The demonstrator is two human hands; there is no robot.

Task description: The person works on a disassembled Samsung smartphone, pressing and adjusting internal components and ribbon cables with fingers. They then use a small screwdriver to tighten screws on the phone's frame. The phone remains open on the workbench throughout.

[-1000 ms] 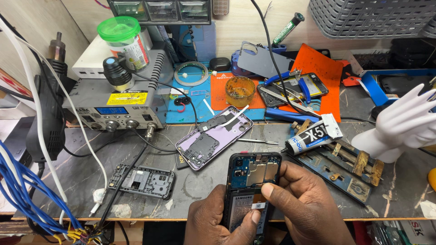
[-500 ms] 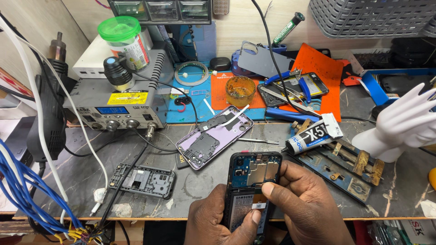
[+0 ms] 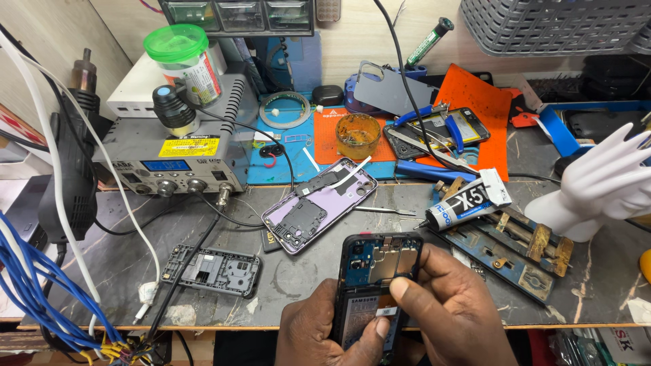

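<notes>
An opened smartphone (image 3: 377, 271), its back off so the circuit board and battery show, is held upright near the bench's front edge. My left hand (image 3: 325, 335) grips its lower left side, thumb lying across the battery. My right hand (image 3: 451, 312) holds the right side, its thumb pressing on the middle of the phone. A purple phone back housing (image 3: 319, 213) lies just beyond. A black inner frame piece (image 3: 213, 270) rests to the left.
A grey soldering station (image 3: 173, 156) with cables stands at the left. A glue tube (image 3: 468, 203) and a metal clamp jig (image 3: 515, 244) lie right of the phone. A white hand-shaped stand (image 3: 603, 183) sits at the right. Tools, another opened phone (image 3: 441, 132) and an orange mat (image 3: 475, 102) lie behind.
</notes>
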